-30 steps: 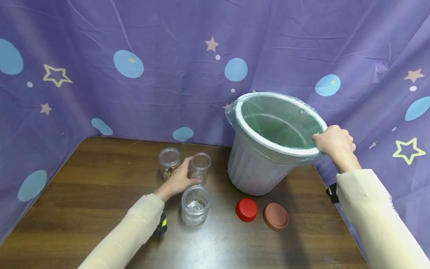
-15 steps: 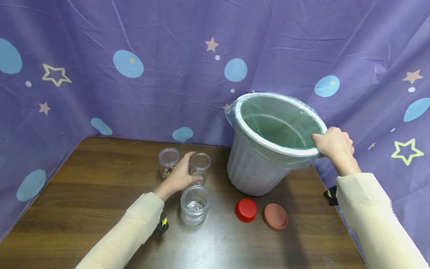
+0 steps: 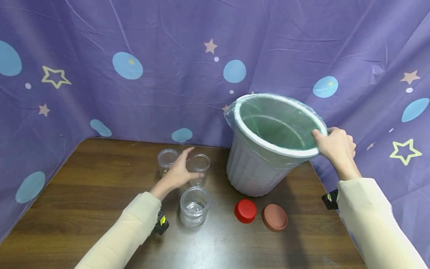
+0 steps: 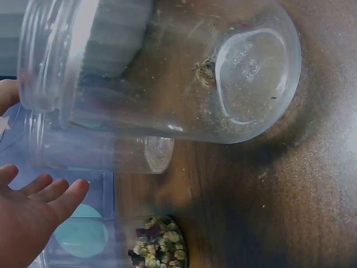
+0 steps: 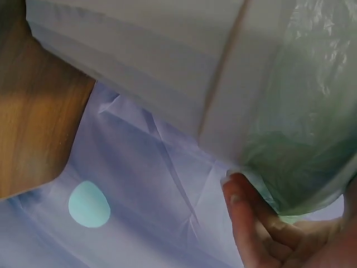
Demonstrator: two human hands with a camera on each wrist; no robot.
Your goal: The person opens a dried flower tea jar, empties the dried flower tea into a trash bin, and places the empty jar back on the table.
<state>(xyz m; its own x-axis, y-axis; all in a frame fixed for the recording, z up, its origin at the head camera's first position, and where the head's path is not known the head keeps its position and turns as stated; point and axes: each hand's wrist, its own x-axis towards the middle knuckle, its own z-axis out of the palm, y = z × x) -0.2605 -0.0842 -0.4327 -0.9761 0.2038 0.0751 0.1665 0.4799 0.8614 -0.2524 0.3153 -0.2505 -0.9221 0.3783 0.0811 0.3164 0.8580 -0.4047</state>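
Note:
My left hand (image 3: 174,173) is beside a tall clear jar (image 3: 200,169), thumb and fingers spread apart. In the left wrist view that hand (image 4: 33,218) holds nothing, and a gap shows below the jar. Behind it stands a jar of dried flower buds (image 3: 166,160), partly hidden by the fingers. A wider clear jar (image 3: 194,215) stands in front, with a few dried bits (image 4: 205,72) near its bottom. At the right, my right hand (image 3: 336,147) grips the rim of a grey trash can (image 3: 258,164), which is lined with a translucent green bag (image 5: 312,111).
A red lid (image 3: 245,211) and a brownish-pink lid (image 3: 274,217) lie on the wooden table (image 3: 100,194), in front of the trash can. A purple curtain (image 3: 168,56) with stars hangs along the back and sides.
My left fingers have come away from around the tall jar and spread wider. The right hand stays at the trash can's rim. The jars and lids stay put.

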